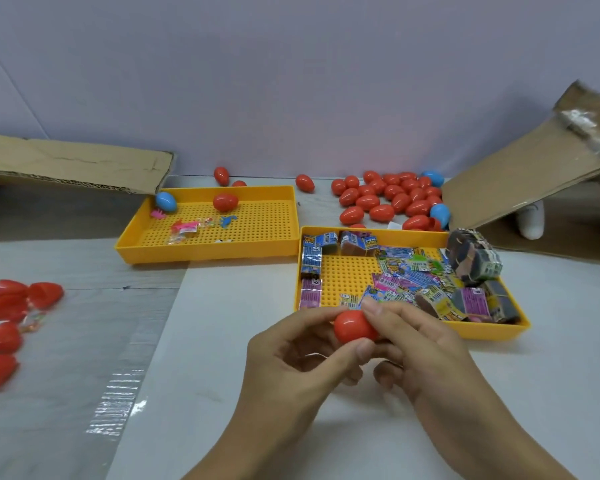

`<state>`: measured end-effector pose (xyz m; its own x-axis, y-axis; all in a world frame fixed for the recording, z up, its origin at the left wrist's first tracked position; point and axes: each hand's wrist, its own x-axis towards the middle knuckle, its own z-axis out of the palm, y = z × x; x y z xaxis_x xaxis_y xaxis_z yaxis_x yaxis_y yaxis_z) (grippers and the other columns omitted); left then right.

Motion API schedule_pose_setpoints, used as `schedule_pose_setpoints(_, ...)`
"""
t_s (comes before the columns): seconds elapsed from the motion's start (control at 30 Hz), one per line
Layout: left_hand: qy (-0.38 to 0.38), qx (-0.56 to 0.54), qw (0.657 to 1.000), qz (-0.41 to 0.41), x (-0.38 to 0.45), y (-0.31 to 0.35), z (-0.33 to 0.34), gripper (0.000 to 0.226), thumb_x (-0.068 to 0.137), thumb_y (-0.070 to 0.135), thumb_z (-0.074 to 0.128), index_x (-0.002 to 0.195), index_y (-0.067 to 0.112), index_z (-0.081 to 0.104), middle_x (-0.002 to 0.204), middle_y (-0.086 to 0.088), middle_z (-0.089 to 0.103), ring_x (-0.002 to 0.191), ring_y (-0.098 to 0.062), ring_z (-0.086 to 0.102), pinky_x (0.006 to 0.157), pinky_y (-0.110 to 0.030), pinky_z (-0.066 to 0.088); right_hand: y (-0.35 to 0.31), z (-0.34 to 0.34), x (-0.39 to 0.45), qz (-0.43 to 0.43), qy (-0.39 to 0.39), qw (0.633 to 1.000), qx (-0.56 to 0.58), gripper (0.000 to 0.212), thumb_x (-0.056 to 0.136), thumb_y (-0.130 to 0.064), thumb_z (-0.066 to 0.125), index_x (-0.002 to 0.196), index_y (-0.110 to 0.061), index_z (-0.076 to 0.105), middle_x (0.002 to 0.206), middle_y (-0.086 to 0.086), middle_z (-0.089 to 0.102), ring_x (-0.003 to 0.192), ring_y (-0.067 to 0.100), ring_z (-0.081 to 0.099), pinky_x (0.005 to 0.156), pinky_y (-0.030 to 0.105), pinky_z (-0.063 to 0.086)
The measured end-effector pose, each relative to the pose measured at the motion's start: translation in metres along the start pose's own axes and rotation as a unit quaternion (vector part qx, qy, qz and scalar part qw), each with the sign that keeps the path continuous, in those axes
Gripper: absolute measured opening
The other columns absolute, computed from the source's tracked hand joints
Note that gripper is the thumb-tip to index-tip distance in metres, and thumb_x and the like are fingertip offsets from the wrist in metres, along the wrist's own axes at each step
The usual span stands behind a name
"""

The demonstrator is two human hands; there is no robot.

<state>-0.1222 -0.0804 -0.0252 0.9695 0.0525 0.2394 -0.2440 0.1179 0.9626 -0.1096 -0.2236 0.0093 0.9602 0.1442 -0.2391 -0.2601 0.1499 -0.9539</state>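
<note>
Both my hands hold one red plastic egg [353,325] just in front of the right yellow tray [482,332]. My left hand [291,362] grips it from the left, thumb under it. My right hand [426,348] pinches it from the right, fingertips on top. The right yellow tray holds several small printed leaflets [409,278], some folded and some in bundles. The left yellow tray [201,252] holds a red egg [225,201], a blue egg [166,201] and small toy pieces [187,227].
A pile of red eggs with a few blue ones [392,199] lies behind the right tray. Open red egg halves [4,323] lie at the left edge. Cardboard flaps stand at the back left [73,164] and back right [534,168].
</note>
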Motion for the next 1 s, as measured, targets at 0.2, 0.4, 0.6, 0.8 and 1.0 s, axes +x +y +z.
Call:
schedule_pose_setpoints(0.2,-0.007,-0.019,1.000,-0.024,0.001,-0.001,0.000,0.029,0.066,0.031,0.084,0.093,0.024,0.079,0.068,-0.014,0.069,0.053,-0.023,0.069,0.057,-0.029,0.057,0.002,-0.001,0.002,0.008,-0.007,1.000,-0.030,0.039,0.069,-0.053,0.071,0.069,-0.014,0.072,0.058,0.004,0.058,0.047,0.013,0.049,0.042,0.020,0.031)
schedule_pose_setpoints(0.4,-0.004,-0.057,0.996,-0.070,0.001,-0.002,0.000,0.028,0.077,0.038,0.072,0.098,0.021,0.079,0.068,-0.016,0.070,0.058,-0.031,0.070,0.058,-0.033,0.058,0.000,-0.005,0.003,0.017,-0.004,0.999,-0.043,0.040,0.068,-0.053,0.069,0.064,-0.014,0.072,0.061,0.007,0.064,0.042,0.012,0.048,0.035,0.016,0.029)
schedule_pose_setpoints(0.6,-0.017,-0.037,0.997,-0.066,0.000,-0.004,0.001,0.015,0.085,0.024,0.066,0.094,0.020,0.078,0.067,-0.014,0.069,0.058,-0.030,0.070,0.057,-0.031,0.058,0.000,-0.012,0.004,0.033,-0.020,0.998,-0.054,0.040,0.069,-0.055,0.067,0.068,-0.016,0.074,0.064,0.008,0.066,0.043,0.013,0.048,0.034,0.017,0.029)
schedule_pose_setpoints(0.8,-0.017,-0.041,0.996,-0.075,0.000,-0.003,0.001,0.020,0.085,0.035,0.072,0.087,0.015,0.077,0.065,-0.013,0.068,0.056,-0.029,0.069,0.056,-0.030,0.057,-0.002,-0.014,0.003,0.034,-0.037,0.997,-0.061,0.038,0.068,-0.054,0.064,0.065,-0.017,0.074,0.062,0.010,0.065,0.042,0.013,0.046,0.035,0.017,0.028)
schedule_pose_setpoints(1.0,0.001,-0.041,0.994,-0.097,0.001,-0.003,0.002,0.036,0.082,0.048,0.069,0.075,0.014,0.074,0.061,-0.018,0.066,0.050,-0.032,0.068,0.051,-0.033,0.057,-0.003,-0.012,0.001,0.035,-0.050,0.994,-0.089,0.044,0.069,-0.058,0.060,0.060,-0.017,0.072,0.055,0.013,0.063,0.036,0.014,0.042,0.035,0.015,0.028)
